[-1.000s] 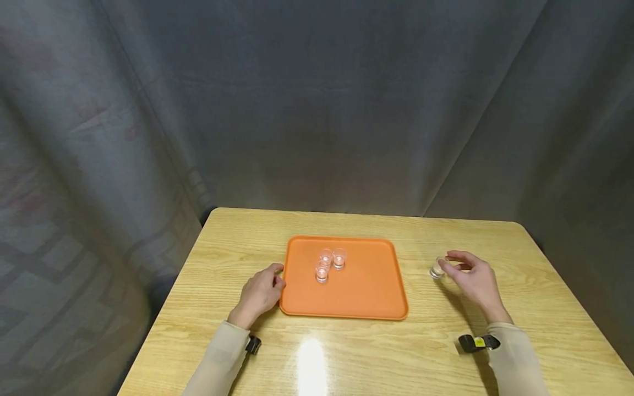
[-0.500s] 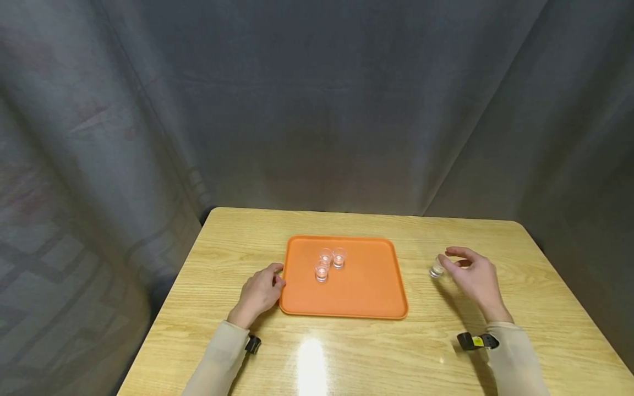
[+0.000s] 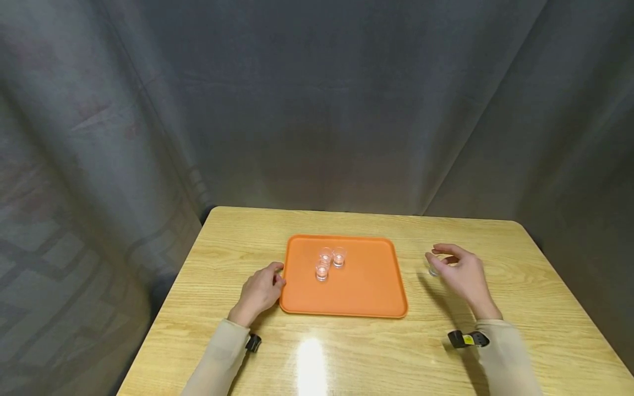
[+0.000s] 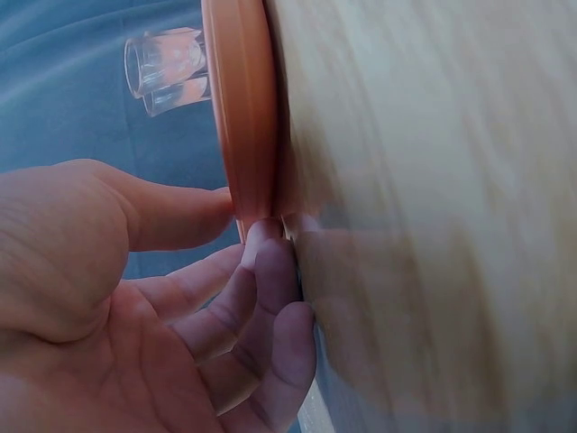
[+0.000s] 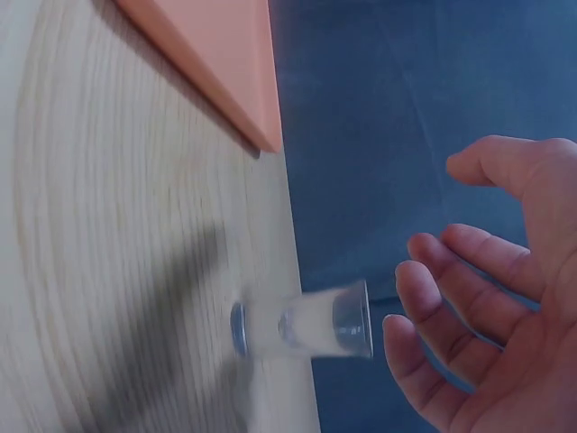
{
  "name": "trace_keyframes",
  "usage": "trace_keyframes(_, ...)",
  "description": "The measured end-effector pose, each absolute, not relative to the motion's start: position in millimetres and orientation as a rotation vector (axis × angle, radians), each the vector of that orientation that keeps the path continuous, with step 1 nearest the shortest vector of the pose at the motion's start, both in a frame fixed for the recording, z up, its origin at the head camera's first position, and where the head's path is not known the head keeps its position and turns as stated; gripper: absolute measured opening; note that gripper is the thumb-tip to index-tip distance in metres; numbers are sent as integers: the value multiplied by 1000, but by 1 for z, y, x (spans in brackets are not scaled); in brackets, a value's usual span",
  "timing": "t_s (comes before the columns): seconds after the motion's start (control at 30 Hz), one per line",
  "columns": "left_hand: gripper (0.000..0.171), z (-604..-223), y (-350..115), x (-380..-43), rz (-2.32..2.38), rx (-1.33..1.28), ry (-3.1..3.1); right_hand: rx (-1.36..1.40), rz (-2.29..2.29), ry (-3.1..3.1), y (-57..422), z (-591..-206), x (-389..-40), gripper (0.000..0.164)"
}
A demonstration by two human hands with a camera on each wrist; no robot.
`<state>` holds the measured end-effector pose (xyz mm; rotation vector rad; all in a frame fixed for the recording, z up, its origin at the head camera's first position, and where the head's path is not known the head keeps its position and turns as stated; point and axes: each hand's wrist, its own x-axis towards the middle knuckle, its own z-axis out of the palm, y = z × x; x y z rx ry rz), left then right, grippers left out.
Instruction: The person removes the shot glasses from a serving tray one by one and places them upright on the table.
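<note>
My left hand [image 3: 260,291] grips the left edge of an orange tray [image 3: 361,294]. In the left wrist view its thumb presses the rim from above while the fingers [image 4: 270,262] curl at the underside. Three clear shot glasses stand in a cluster on the tray, the front shot glass [image 3: 322,273] nearest me. My right hand [image 3: 463,275] hovers over another shot glass [image 5: 311,320], upright on the table right of the tray. Its fingers are spread and loosely bent, and the right wrist view shows a gap between them and the glass. From the head, the hand hides most of that glass.
The wooden table [image 3: 366,352] extends around the tray, with its far edge against a dark grey curtain [image 3: 317,110]. Each wrist carries a small black camera, such as the right wrist camera [image 3: 460,339].
My right hand has come away from around the single shot glass and shifted up and left over it. That glass still stands on the table. The left hand and tray stay put.
</note>
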<state>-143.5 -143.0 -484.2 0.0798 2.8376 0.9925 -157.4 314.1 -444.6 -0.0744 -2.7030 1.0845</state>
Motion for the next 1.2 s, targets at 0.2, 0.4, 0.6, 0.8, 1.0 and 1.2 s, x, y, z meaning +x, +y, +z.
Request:
trace_keyframes(0.2, 44, -483, -144, -144, 996, 77, 2834, -41, 1127, -2701, 301, -448, -161, 42)
trace_keyframes(0.4, 44, -484, -143, -144, 987, 78, 2832, -6, 1165, -2689, 289, -454, -163, 39)
trace_keyframes(0.6, 44, -484, -143, -145, 973, 79, 2842, 50, 1196, -2679, 279, -460, -167, 36)
trace_keyframes(0.8, 43, -484, -144, -145, 969, 81, 2847, 98, 1242, -2709, 266, -465, -170, 38)
trace_keyframes(1.0, 43, -485, -143, -143, 982, 93, 2849, 163, 1309, -2736, 249, -469, -170, 39)
trace_keyframes(1.2, 43, -485, -144, -143, 974, 99, 2858, 191, 1335, -2749, 234, -471, -173, 40)
